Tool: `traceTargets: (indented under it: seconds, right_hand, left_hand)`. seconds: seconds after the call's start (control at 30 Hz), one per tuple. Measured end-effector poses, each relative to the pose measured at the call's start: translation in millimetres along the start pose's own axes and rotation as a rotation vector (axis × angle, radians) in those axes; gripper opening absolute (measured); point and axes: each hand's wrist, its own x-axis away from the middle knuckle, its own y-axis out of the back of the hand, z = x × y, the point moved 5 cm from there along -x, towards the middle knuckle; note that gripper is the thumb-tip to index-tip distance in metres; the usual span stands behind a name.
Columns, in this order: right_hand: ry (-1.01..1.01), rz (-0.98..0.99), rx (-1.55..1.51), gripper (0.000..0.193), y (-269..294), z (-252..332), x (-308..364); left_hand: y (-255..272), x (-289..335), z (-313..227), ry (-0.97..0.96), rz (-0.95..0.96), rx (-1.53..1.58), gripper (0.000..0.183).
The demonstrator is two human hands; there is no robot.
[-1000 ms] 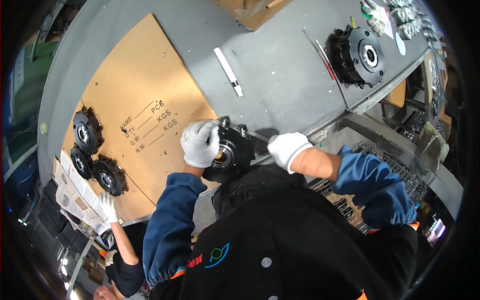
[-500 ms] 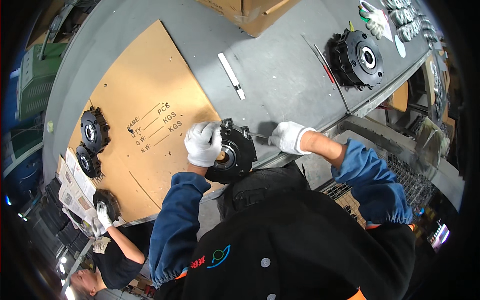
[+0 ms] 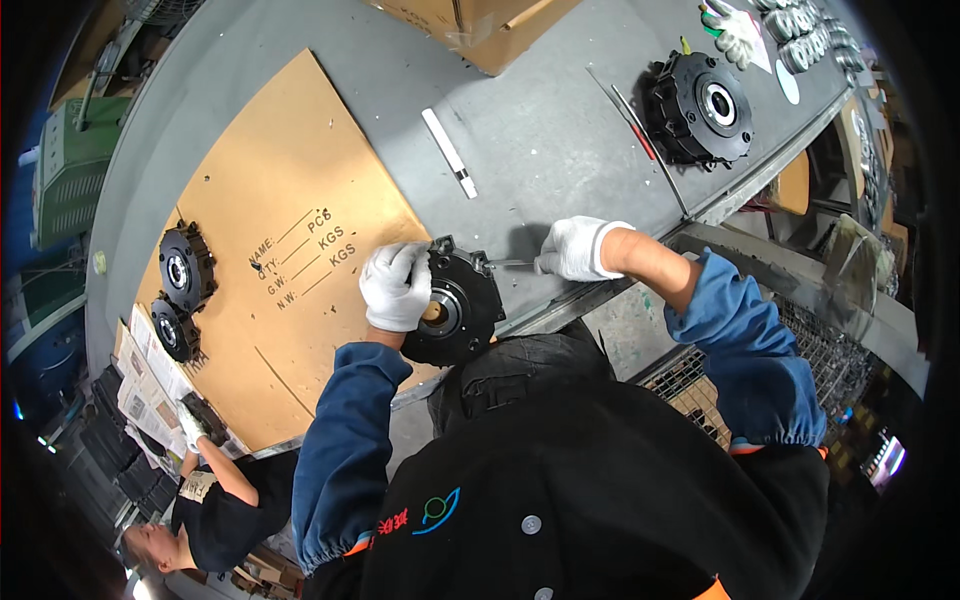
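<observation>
At the table's front edge sits a black, round, toothed metal housing (image 3: 478,307) with a shiny ring in its middle. My left hand (image 3: 396,287), in a white glove, is closed over the housing's left side, its fingers curled at the edge. To the right, my gloved right hand (image 3: 578,249) pinches a thin metal rod-like tool (image 3: 514,263). The tool lies roughly level and its far end meets the housing's upper right rim. Its handle is hidden in my fist, and I cannot make out the exact tip.
A cardboard sheet (image 3: 300,180) covers the left of the grey table, bearing two black housings (image 3: 187,267). A white marker (image 3: 450,152), another housing (image 3: 700,108), thin rods (image 3: 640,140) and a cardboard box (image 3: 480,30) lie beyond. A co-worker's gloved hand (image 3: 190,428) is at lower left.
My right hand has moved slightly away from me, and the tool now lies more level against the rim. My left hand keeps its hold. The co-worker's hands have shifted at their part.
</observation>
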Motion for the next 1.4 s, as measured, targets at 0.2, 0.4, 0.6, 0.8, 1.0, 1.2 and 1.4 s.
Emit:
traceTargets:
  seconds: [0.2, 0.4, 0.6, 0.8, 1.0, 1.2, 1.4]
  right_hand:
    - [0.042, 0.101, 0.089, 0.034, 10.3, 7.3, -13.2]
    - [-0.059, 0.181, 0.207, 0.034, 14.8, 20.6, -22.9]
    - [-0.041, 0.005, 0.337, 0.024, -22.9, 29.7, 1.7]
    - [0.003, -0.120, 0.058, 0.023, -41.9, -7.3, 1.7]
    - [-0.052, -0.254, -0.658, 0.022, -53.8, -59.0, 12.6]
    - [-0.023, -0.339, -1.347, 0.029, -95.0, -38.2, 2.5]
    - [-0.003, -0.451, -1.411, 0.029, -139.4, -22.0, -27.5]
  left_hand:
    - [0.2, -0.6, 0.4, 0.018, 0.028, -0.014, 0.016]
    - [1.3, -1.9, -1.6, 0.014, 0.052, -0.004, 0.014]
    - [0.7, -5.2, -5.4, 0.057, -0.002, 0.007, 0.014]
    - [2.6, -0.1, 2.2, 0.136, -0.036, 0.007, 0.011]
    - [-3.6, -5.3, 7.5, 0.299, 0.011, -0.003, 0.014]
    - [-5.5, 2.0, 65.0, 0.846, 0.168, -0.013, 0.048]
    - [-5.6, 33.0, 113.4, 0.964, 0.174, 0.133, 0.056]
